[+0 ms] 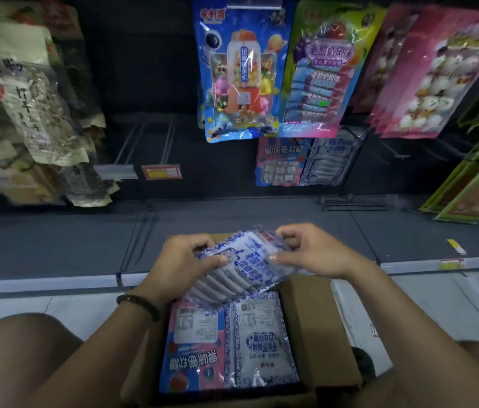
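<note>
A blue-and-white candy packet [241, 269] with a row of white sticks inside is held above an open cardboard box [311, 328]. My left hand [182, 260] grips its left edge, thumb on top. Pinching the packet's upper right corner is my right hand [311, 251]. Inside the box lie a pink-and-blue packet [194, 348] and another blue-and-white packet [261, 343], both face down.
Dark store shelving stands ahead. On pegs hang a blue toy-candy bag [241, 72], a colourful bag [320, 72], pink bags [438, 75], and lower down matching pink [279, 163] and blue-white packets [332, 160]. Brown snack bags [26, 107] hang left, green packs [473, 184] right. Bare pegs [147, 139] sit centre-left.
</note>
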A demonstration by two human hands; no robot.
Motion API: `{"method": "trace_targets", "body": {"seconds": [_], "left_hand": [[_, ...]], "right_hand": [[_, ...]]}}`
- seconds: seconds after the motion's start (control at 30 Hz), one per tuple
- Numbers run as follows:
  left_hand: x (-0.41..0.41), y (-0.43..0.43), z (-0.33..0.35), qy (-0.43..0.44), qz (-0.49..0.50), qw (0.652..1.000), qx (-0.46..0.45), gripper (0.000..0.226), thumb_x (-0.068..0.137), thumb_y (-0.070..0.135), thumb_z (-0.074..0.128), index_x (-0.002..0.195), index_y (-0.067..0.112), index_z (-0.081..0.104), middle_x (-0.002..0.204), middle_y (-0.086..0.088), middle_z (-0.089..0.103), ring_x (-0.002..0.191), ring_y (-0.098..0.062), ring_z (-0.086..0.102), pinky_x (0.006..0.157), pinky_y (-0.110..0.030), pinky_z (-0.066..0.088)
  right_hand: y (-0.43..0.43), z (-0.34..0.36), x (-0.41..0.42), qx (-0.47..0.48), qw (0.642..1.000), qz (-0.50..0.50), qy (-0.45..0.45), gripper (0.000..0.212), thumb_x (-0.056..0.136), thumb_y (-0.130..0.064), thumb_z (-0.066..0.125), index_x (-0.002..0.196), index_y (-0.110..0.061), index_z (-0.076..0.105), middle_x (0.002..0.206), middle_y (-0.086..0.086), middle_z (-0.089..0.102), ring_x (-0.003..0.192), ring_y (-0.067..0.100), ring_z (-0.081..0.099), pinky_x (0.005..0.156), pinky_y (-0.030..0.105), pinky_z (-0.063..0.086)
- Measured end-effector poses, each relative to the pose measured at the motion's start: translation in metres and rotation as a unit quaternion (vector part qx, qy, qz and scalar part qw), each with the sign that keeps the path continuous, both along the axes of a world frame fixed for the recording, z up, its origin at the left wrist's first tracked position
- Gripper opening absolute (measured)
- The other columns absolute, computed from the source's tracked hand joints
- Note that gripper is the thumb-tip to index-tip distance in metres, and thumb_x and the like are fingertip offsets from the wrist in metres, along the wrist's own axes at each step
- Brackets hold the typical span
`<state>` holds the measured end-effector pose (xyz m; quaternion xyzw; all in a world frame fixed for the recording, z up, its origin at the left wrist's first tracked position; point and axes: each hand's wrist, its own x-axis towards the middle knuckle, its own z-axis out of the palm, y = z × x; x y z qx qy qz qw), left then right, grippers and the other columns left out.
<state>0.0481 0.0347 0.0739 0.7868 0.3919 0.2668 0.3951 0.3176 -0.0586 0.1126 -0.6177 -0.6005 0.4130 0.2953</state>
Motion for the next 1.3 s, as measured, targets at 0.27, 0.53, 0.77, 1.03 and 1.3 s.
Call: {"method": "trace_targets", "body": {"seconds": [0.27, 0.53, 0.77, 1.03, 1.3], "left_hand": [[0.017, -0.007, 0.001, -0.125, -0.006, 0.981, -0.147, 0.015, 0.095, 0.005, 0.075, 0.11, 0.004, 0.073, 0.112, -0.001, 0.082, 0.108, -0.019, 0.077, 0.089, -0.03, 0.063], [0.068, -0.037, 0.022, -0.225, 0.084, 0.947, -0.212, 0.023, 0.106, 0.027, 0.061, 0.106, 0.01, 0.077, 0.101, -0.004, 0.083, 0.095, -0.02, 0.08, 0.085, -0.036, 0.064], [0.127, -0.018, 0.034, -0.288, 0.047, 0.902, -0.318, 0.046, 0.106, 0.036, 0.059, 0.118, -0.007, 0.072, 0.113, -0.023, 0.078, 0.107, -0.037, 0.077, 0.101, -0.051, 0.058], [0.225, 0.027, 0.032, -0.055, -0.019, 0.984, -0.168, 0.08, 0.089, 0.082, 0.057, 0.068, 0.004, 0.054, 0.065, -0.008, 0.053, 0.057, -0.018, 0.048, 0.056, -0.023, 0.037], [0.35, 0.05, 0.033, -0.058, -0.031, 0.977, -0.201, 0.034, 0.101, 0.047, 0.066, 0.094, 0.016, 0.077, 0.095, 0.008, 0.076, 0.075, 0.001, 0.065, 0.066, -0.013, 0.048]], "right_hand": [[-0.005, 0.002, 0.029, 0.024, 0.977, -0.171, 0.128, 0.008, 0.097, -0.014, 0.075, 0.092, -0.008, 0.074, 0.1, 0.016, 0.08, 0.096, 0.042, 0.077, 0.087, 0.067, 0.06], [0.003, -0.022, 0.035, 0.103, 0.963, -0.206, 0.136, 0.075, 0.08, -0.074, 0.076, 0.089, -0.001, 0.065, 0.103, 0.034, 0.071, 0.085, 0.021, 0.064, 0.083, 0.049, 0.053], [0.007, -0.001, 0.071, 0.157, 0.922, -0.294, 0.199, 0.045, 0.104, -0.038, 0.065, 0.086, 0.003, 0.071, 0.093, 0.032, 0.072, 0.077, 0.021, 0.062, 0.074, 0.034, 0.051], [0.023, -0.001, 0.173, 0.154, 0.889, -0.409, 0.136, 0.045, 0.106, -0.028, 0.062, 0.071, -0.003, 0.05, 0.067, 0.012, 0.04, 0.057, 0.02, 0.04, 0.057, 0.027, 0.035], [0.045, -0.044, 0.266, 0.159, 0.836, -0.507, 0.138, 0.04, 0.107, -0.025, 0.06, 0.07, -0.01, 0.053, 0.07, 0.01, 0.044, 0.067, 0.019, 0.041, 0.061, 0.033, 0.03]]}}
